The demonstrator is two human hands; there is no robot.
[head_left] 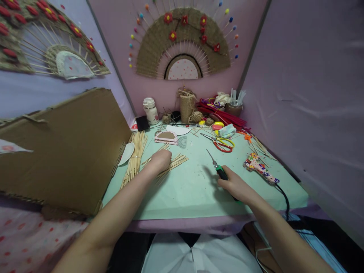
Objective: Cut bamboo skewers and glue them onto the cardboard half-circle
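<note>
the left hand (162, 159) is curled over a loose spread of thin bamboo sticks (178, 162) on the pale green tablecloth (184, 201); its fingertips are hidden, so i cannot tell whether it grips any of them. the sticks poke out on both sides of it, just beside a thicker bundle of bamboo sticks (137, 153) to the left. the right hand (231, 182) is closed around the green-and-black handles of long-nose pliers (221, 172), their slim metal tip pointing up and away, well apart from the sticks.

as for writing — the clear protractor (182, 142) beyond the left hand carries a printed scale, too small to read, and the dark marks (199, 173) on the cloth between the hands are too faint to make out. scissors (223, 145) with red and yellow handles lie beyond the pliers; a flower-patterned glue gun (261, 169) rests to the right, its black cord (284, 197) dropping over the table edge. a woven fan (184, 38) with red flowers hangs on the back wall.
</note>
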